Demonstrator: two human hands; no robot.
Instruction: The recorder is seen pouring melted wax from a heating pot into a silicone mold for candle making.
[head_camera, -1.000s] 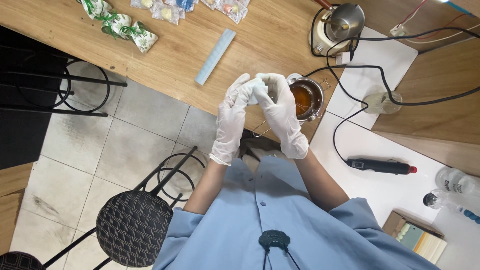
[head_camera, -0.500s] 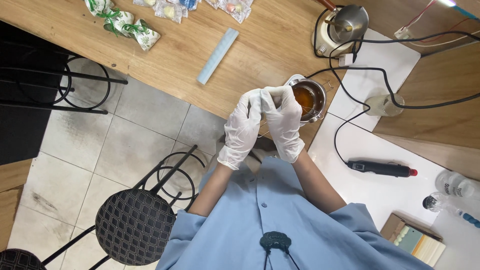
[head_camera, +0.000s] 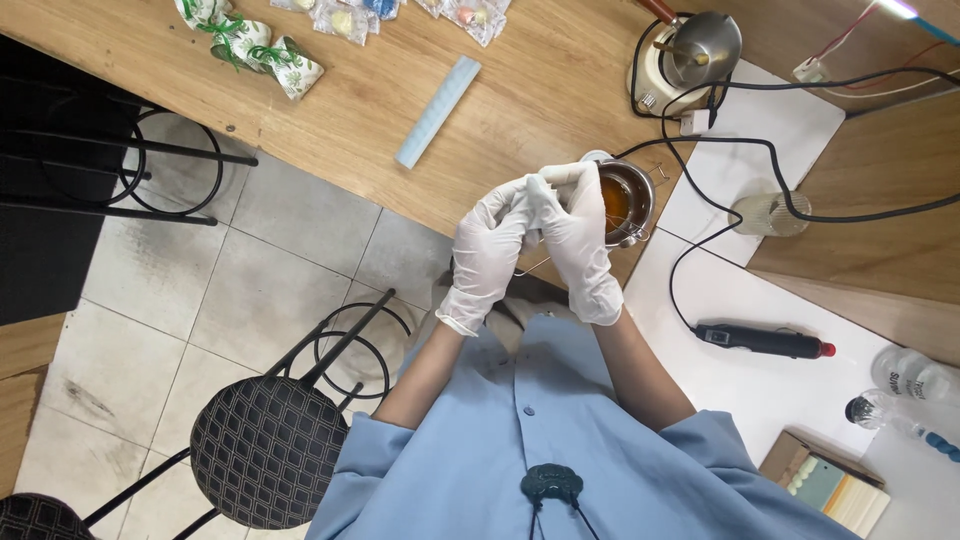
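Your gloved left hand (head_camera: 488, 252) and right hand (head_camera: 578, 238) are pressed together, fingers pinching the glove — metal cup (head_camera: 623, 201) of amber liquid at three o'clock could tip if elbowed.

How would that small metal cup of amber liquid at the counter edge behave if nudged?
The small metal cup of amber liquid is open-topped and looks well filled, so a push would probably slosh it. It sits near the wooden counter edge, so it could tip off. Smooth steel likely slides easily and may be slippery for the gloved right hand.
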